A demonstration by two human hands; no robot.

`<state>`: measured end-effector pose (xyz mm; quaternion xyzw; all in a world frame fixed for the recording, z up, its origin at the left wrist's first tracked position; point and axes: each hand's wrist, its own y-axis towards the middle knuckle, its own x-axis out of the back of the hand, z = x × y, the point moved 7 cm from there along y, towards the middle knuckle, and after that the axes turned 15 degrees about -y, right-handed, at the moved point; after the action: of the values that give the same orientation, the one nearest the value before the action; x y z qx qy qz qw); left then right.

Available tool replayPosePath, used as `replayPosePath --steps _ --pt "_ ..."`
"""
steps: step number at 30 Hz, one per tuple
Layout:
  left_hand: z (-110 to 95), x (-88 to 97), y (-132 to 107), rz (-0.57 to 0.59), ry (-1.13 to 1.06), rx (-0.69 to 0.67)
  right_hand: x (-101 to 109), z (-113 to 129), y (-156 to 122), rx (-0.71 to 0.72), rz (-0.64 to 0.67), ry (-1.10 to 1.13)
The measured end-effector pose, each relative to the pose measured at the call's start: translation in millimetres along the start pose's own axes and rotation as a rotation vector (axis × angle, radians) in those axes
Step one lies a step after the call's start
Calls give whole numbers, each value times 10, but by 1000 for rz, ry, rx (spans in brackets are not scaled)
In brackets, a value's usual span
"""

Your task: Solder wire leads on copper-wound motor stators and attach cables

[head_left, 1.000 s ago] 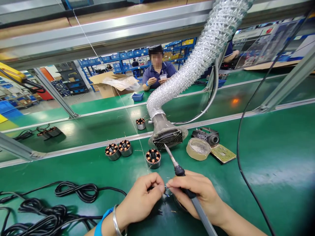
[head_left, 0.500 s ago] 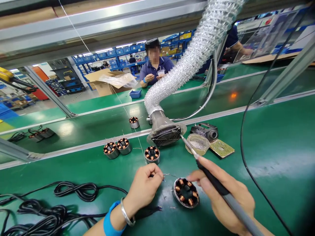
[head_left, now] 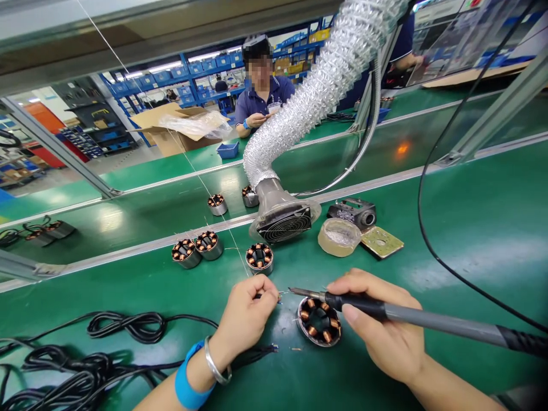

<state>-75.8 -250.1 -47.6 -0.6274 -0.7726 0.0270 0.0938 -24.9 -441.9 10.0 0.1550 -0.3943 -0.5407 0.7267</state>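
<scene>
My right hand [head_left: 381, 328] is closed around the grey and black handle of a soldering iron [head_left: 402, 314], whose tip points left. Just short of that tip, my left hand [head_left: 250, 308] pinches thin wire ends [head_left: 280, 294], mostly hidden by the fingers. A thin pale strand [head_left: 199, 177] runs down from above to my left hand. Under the iron, a motor stator [head_left: 320, 322] with copper coils lies on the green bench, partly covered by the iron. Another stator [head_left: 259, 258] stands just beyond my left hand.
An extractor nozzle [head_left: 285, 220] on a silver duct [head_left: 317, 97] hangs above the bench. A round dish [head_left: 339, 237] and an iron stand [head_left: 353, 212] are at right. Black cables [head_left: 85, 365] lie coiled at left, more stators [head_left: 186, 253] behind. A co-worker [head_left: 263, 97] sits opposite.
The soldering iron has swung from the dish area down and left, its tip now near the wire ends in my left hand. The view has shifted slightly.
</scene>
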Motion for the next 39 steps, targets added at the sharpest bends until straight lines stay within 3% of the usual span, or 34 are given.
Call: replayPosePath --steps 20,31,39 --pt "1 -18 -40 17 11 21 -34 32 7 -4 -1 28" --pt "-3 -27 -21 24 22 25 -58 342 41 147 11 -46" --pt "10 -33 -26 32 14 27 -64 359 -11 213 21 -65"
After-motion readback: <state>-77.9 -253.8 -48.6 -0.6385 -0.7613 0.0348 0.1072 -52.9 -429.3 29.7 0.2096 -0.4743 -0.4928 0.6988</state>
